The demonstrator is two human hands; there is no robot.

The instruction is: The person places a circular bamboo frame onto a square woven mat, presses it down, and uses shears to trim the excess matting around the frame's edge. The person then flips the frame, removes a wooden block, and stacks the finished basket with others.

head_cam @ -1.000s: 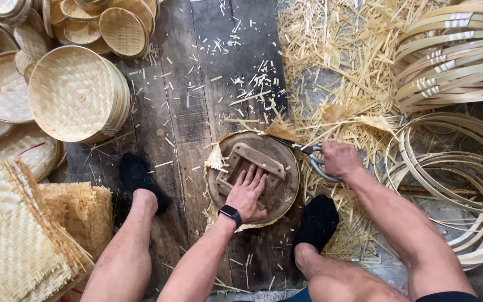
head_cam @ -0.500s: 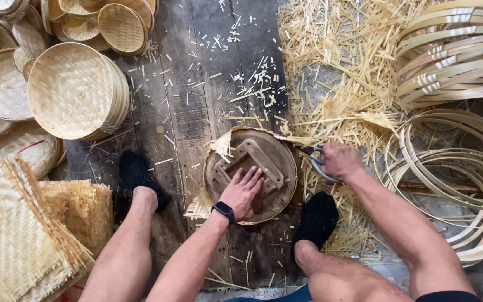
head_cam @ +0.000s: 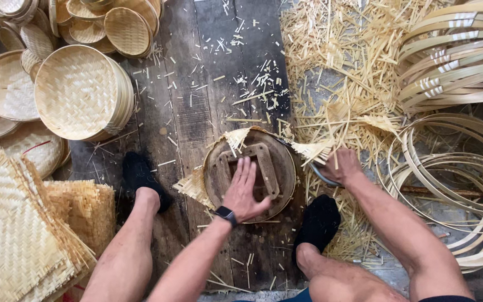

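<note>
A round wooden mould disc (head_cam: 284, 162) with a handle frame lies on the plank floor between my feet, over a woven bamboo mat whose corners (head_cam: 192, 186) stick out around it. My left hand (head_cam: 244, 191), with a dark watch at the wrist, presses flat on the disc, fingers spread. My right hand (head_cam: 340, 166) grips scissors (head_cam: 318, 172) at the disc's right edge, where a cut woven corner (head_cam: 315, 150) sticks up.
Stacked round woven trays (head_cam: 79, 92) sit at upper left, square woven mats (head_cam: 18, 229) at lower left. Bamboo hoops (head_cam: 454, 162) lie on the right over a heap of cut strips (head_cam: 342, 72). My black-socked feet (head_cam: 141, 173) flank the disc.
The disc and mat have turned under my left hand, which shifted to a flat press with spread fingers. My right hand with the scissors moved slightly along the right rim.
</note>
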